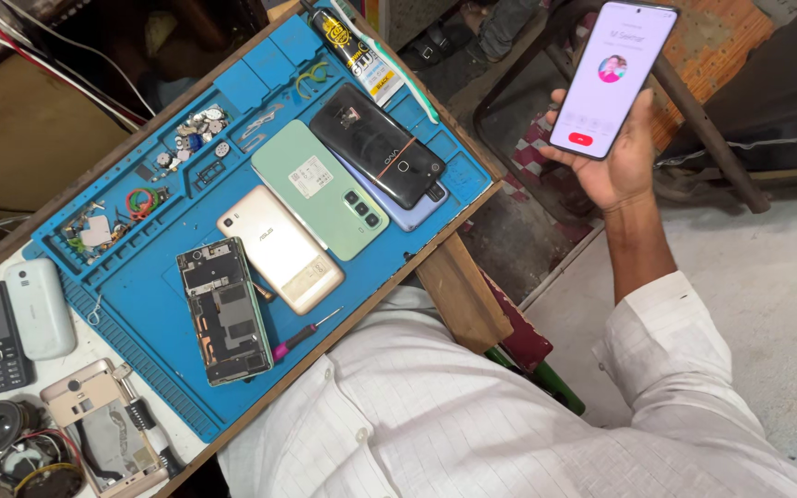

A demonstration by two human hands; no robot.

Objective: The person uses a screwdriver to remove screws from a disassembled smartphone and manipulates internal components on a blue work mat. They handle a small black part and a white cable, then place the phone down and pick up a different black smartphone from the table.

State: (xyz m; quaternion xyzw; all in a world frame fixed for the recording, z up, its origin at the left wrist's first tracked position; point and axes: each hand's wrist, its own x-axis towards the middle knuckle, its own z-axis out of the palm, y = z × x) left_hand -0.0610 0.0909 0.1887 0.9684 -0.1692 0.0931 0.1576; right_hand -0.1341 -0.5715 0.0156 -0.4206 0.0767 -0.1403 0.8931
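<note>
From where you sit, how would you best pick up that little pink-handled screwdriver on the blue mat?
Probably pinch the pink-handled screwdriver by its pink handle, coming from above at the near edge of the blue mat. The handle is the thickest part; the thin shaft points away, and the opened phone lies close on one side.

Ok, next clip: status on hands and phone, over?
Right hand gripping lit smartphone, raised off to the side of the bench. Left hand out of view. Opened phone and screwdriver untouched on blue mat. Nothing obstructing.

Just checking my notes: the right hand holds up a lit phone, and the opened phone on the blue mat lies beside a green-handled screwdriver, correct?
Not quite: in the head view the screwdriver beside the opened phone on the blue mat has a pink handle, not green. The right hand does hold a lit phone.
</note>
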